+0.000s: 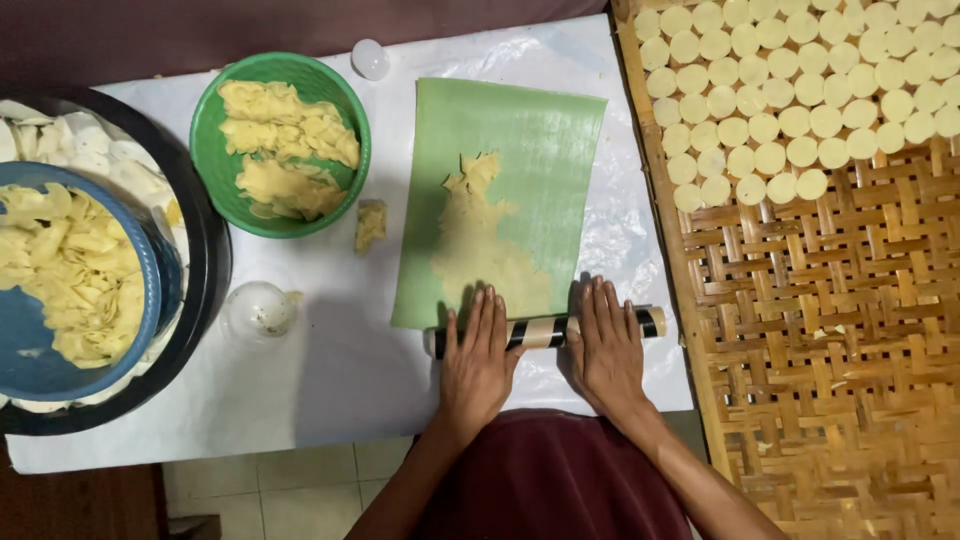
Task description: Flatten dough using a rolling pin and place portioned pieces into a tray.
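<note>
While both hands lie flat on the rolling pin (pixel 545 331) at the lower centre of the frame, I note several points of risk. My left hand (pixel 478 362) and right hand (pixel 606 350) are both open, palms down, fingers stretched forward over the striped pin, gripping nothing and merely pressing on it. The pin sits at the near edge of the green sheet (pixel 500 200), which covers a ragged patch of yellow dough (pixel 480 240) showing through at centre frame. I judge the main hazard to be uneven pressure: if one palm bears harder than the other, the pin may skew and the dough would spread thin on one side. The green sheet lies loose on the white table cover (pixel 330 370), so a forward push could drag or crease it rather than flatten the dough. A stray lump of dough (pixel 370 225) rests just beside the green bowl (pixel 210 150) at upper left of centre, and the clear upturned glass (pixel 258 310) stands near my left hand; a wide elbow movement could knock it over. The woven bamboo tray (pixel 800 330) at right, carrying rows of pale dough discs (pixel 790 100) in the upper right, lies close to the pin's right end, and an overrun there could disturb it. The blue bowl (pixel 30 340) at far left is well apart.
</note>
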